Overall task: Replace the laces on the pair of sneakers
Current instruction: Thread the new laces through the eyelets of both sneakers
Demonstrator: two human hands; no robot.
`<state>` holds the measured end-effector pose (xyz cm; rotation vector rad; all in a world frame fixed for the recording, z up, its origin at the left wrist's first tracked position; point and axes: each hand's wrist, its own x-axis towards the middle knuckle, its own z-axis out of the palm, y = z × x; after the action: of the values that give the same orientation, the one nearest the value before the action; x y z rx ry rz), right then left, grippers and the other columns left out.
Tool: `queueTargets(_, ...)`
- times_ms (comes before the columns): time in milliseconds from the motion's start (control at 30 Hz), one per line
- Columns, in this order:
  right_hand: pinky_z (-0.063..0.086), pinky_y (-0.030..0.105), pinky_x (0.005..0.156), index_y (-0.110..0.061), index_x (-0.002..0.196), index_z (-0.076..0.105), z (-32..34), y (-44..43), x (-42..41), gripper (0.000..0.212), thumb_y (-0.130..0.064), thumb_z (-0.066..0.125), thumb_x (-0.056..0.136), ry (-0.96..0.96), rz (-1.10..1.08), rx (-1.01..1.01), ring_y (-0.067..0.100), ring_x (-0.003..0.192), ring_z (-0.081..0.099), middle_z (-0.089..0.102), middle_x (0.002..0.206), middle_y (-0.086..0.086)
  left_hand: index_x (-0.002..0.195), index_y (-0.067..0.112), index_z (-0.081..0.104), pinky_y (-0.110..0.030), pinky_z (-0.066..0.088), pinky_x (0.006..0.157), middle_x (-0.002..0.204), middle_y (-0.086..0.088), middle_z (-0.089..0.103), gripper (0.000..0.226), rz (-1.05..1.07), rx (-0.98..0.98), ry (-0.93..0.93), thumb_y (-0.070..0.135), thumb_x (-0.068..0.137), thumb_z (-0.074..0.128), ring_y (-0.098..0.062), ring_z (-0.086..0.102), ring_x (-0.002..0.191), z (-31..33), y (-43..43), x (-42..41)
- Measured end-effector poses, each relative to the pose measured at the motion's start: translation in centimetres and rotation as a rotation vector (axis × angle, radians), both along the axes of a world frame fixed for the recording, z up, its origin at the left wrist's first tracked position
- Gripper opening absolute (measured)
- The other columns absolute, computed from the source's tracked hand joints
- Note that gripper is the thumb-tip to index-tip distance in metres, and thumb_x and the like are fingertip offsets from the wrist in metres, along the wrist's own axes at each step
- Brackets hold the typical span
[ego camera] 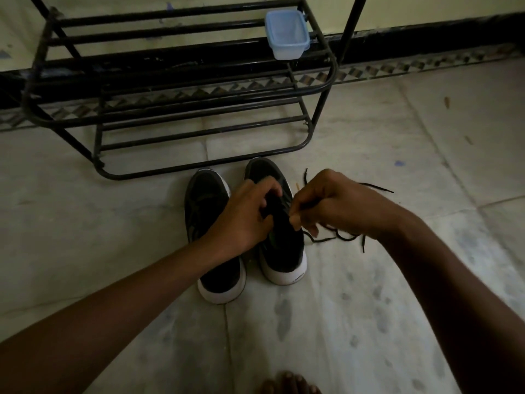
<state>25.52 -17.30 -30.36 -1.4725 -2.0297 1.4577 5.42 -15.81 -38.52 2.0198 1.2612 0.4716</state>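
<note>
step: seemingly threading the right sneaker [284, 253], standing on the floor [113, 223] just beside the left sneaker [206, 200]
left grip [250, 213]: fingers curling round its tongue
right grip [335, 206]: pinching the black lace [376, 187], rest trailing right
next: probably feeding the tip into an eyelet, needing fine aim

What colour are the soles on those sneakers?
White soles, seen best in the head view.

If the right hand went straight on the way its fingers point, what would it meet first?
Most likely the throat of the right sneaker, directly ahead of the right hand pinching the black lace. The left hand gripping that sneaker lies just beyond. Depth is hard to judge.
</note>
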Motion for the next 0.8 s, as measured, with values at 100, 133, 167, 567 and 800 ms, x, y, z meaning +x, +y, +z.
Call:
queueTargets(100,0.060,0.035,0.075,-0.005,0.091,0.077,-0.3,-0.5,0.0,0.016,-0.017,0.068,0.095,0.025,0.075,-0.144,0.021,0.072,0.075,0.077,0.076,0.008,0.092,0.033,0.056,-0.017,0.040,0.065,0.092,0.014,0.041,0.023,-0.200,0.088,0.060,0.014,0.089,0.068,-0.003,0.051,0.077,0.1,-0.2,-0.4)
queueTargets(133,0.060,0.039,0.075,-0.003,0.095,0.075,-0.2,-0.7,0.1,0.023,-0.023,0.064,0.098,0.025,0.079,-0.224,0.025,0.072,0.076,0.077,0.078,0.011,0.088,0.033,0.057,-0.019,0.040,0.065,0.090,0.015,0.041,0.023,-0.247,0.096,0.080,0.013,0.089,0.068,-0.003,0.051,0.077,0.0,-0.2,-0.9)
queueTargets(167,0.059,0.039,0.070,-0.003,0.098,0.073,-0.3,-0.8,0.3,0.029,-0.028,0.058,0.101,-0.001,0.062,-0.295,0.027,0.070,0.076,0.077,0.078,0.012,0.088,0.033,0.058,-0.020,0.041,0.066,0.090,0.016,0.042,0.023,-0.282,0.101,0.097,0.011,0.089,0.068,-0.003,0.052,0.077,-0.1,-0.3,-1.4)
queueTargets(567,0.060,0.034,0.081,-0.016,0.099,0.068,-5.8,-0.4,1.1,0.011,-0.019,0.073,0.090,-0.349,-0.109,-0.234,0.015,0.083,0.074,0.077,0.088,0.003,0.108,0.023,0.071,-0.029,0.058,0.072,0.095,0.013,0.066,0.033,-0.421,-0.042,-0.019,0.000,0.084,0.067,-0.008,0.068,0.084,1.5,-1.7,-3.9)
queueTargets(800,0.043,0.026,0.055,-0.007,0.087,0.078,-3.1,-1.7,1.8,0.012,-0.006,0.067,0.092,0.044,-0.185,-0.223,0.020,0.062,0.062,0.072,0.072,0.010,0.100,0.017,0.060,-0.020,0.055,0.059,0.077,0.001,0.076,0.009,0.118,-0.196,-0.247,0.017,0.096,0.068,-0.008,0.072,0.066,2.8,-2.5,-0.8)
